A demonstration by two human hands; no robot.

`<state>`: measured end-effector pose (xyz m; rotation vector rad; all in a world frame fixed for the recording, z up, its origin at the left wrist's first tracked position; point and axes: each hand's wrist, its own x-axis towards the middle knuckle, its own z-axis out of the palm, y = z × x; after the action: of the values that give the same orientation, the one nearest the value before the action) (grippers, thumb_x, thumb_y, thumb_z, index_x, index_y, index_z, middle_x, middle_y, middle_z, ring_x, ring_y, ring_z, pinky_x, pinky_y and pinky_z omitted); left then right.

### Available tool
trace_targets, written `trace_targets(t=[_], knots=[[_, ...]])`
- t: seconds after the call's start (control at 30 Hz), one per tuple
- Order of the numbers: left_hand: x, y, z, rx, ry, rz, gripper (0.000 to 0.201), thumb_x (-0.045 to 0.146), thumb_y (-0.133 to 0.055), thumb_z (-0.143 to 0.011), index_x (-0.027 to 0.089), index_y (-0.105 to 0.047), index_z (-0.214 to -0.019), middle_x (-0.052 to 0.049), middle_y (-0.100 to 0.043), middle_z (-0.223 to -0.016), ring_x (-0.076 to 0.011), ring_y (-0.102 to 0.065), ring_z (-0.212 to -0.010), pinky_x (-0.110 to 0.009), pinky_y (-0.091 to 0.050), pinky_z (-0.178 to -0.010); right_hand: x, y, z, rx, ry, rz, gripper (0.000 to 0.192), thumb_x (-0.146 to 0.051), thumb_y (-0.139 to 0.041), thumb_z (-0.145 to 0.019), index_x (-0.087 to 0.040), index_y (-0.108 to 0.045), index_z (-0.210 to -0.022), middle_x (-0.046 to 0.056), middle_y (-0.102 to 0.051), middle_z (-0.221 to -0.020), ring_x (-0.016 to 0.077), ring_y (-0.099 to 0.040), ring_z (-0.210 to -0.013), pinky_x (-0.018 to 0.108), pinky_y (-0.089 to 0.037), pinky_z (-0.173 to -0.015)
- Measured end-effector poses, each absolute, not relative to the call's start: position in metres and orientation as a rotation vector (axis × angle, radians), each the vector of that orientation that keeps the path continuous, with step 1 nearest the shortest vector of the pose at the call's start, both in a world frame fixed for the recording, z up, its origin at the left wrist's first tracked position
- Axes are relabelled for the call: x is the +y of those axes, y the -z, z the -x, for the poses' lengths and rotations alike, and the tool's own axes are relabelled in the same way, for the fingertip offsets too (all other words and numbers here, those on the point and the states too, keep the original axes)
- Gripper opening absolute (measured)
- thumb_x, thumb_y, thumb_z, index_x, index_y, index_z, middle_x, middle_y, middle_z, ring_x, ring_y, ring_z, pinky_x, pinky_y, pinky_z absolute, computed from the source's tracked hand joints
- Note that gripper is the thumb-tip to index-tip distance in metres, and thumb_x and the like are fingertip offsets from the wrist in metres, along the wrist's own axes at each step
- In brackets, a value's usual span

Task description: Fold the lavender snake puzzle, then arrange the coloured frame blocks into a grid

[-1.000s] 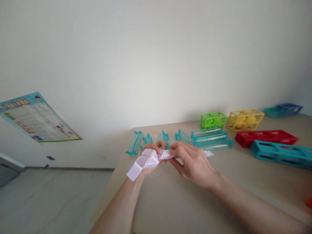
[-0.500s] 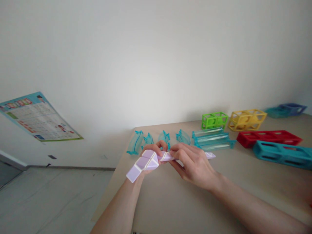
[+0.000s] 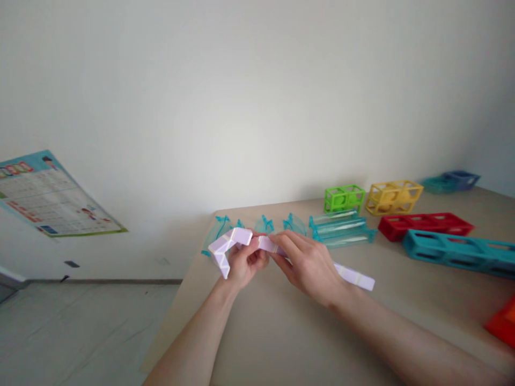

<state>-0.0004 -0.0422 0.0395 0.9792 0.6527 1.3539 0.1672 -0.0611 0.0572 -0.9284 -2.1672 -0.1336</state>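
A lilac and white snake puzzle [image 3: 267, 244] is held above the table, gripped by both hands. My left hand [image 3: 245, 264] is closed around its middle, thumb pressed on a segment. Left of that hand, the puzzle's end bends into a hook shape. My right hand [image 3: 308, 264] pinches the segments just to the right. The puzzle's other end sticks out straight beyond the right hand, and part of it is hidden behind that hand. Clear blue curved pieces [image 3: 295, 224] lie on the table behind the hands.
Clear blue tubes [image 3: 341, 229], a green frame block [image 3: 344, 199], a yellow one [image 3: 394, 197], a red one [image 3: 426, 226] and a teal one [image 3: 462, 253] sit along the right of the table [image 3: 281, 343]. An orange-red object [image 3: 502, 324] shows at the right edge. A poster [image 3: 60, 198] hangs left.
The snake puzzle has turned in my hands: its left end now curls up into a hook, and more of its right end shows, tilting downward. The view has shifted slightly right.
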Motion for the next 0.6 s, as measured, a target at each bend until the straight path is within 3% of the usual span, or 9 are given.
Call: trace_targets(t=[0.2,0.4,0.6], knots=[[-0.04,-0.038,0.002,0.621,-1.28,-0.977,0.03,0.041,-0.071,-0.07,0.018,-0.051,-0.07,0.005,-0.053,-0.043,-0.0007,-0.022,-0.025,-0.016,-0.016,-0.03,-0.059,-0.06,-0.167,-2.23,0.151,0.995,0.014,-0.029,-0.049,-0.096,-0.019,-0.056,-0.103,0.007,-0.066,-0.094,0.0178,-0.061,-0.088,0.025,-0.043,-0.068],[-0.038,-0.037,0.006,0.782,-1.173,-0.935,0.031,0.039,-0.069,-0.07,0.019,-0.045,-0.065,0.007,-0.045,-0.034,-0.0021,-0.019,-0.023,-0.016,-0.014,-0.03,-0.052,-0.063,-0.174,-2.309,0.387,0.89,0.012,-0.018,-0.05,-0.093,-0.02,-0.061,-0.099,0.005,-0.066,-0.092,0.0181,-0.055,-0.082,0.03,-0.035,-0.069],[-0.038,-0.035,0.006,0.832,-1.124,-0.976,0.033,0.041,-0.07,-0.068,0.018,-0.048,-0.063,0.007,-0.042,-0.035,-0.003,-0.022,-0.025,-0.018,-0.014,-0.032,-0.049,-0.067,-0.18,-2.292,0.481,0.789,0.018,-0.014,-0.048,-0.094,-0.023,-0.062,-0.1,0.003,-0.069,-0.099,0.0187,-0.054,-0.09,0.039,-0.029,-0.087]])
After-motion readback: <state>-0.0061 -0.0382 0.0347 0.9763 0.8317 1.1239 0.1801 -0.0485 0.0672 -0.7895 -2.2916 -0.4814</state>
